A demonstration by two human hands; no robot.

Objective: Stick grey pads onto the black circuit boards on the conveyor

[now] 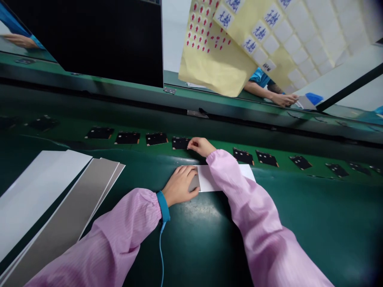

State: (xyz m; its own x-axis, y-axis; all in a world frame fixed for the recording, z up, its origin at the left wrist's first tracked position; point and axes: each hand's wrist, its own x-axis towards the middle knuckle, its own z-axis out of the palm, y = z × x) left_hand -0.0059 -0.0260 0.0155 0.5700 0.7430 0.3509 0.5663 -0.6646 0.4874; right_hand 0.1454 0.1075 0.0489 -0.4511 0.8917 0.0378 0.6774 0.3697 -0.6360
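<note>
My left hand (181,184) rests on the left end of a white sheet (230,175) on the dark green table, fingers curled over a grey pad there. My right hand (201,146) reaches across to the green belt (209,149). Its fingertips are pinched at the edge of a small black square part (180,142). A row of like black parts (127,138) runs along the belt to both sides. Both my arms wear pink sleeves, and a blue wrist strap with a cord sits on my left wrist.
White and grey sheets (60,191) lie stacked at the left. Across the belt, another person's hand (284,99) works beneath yellow label sheets (227,44). A large black panel (98,36) stands at the back left.
</note>
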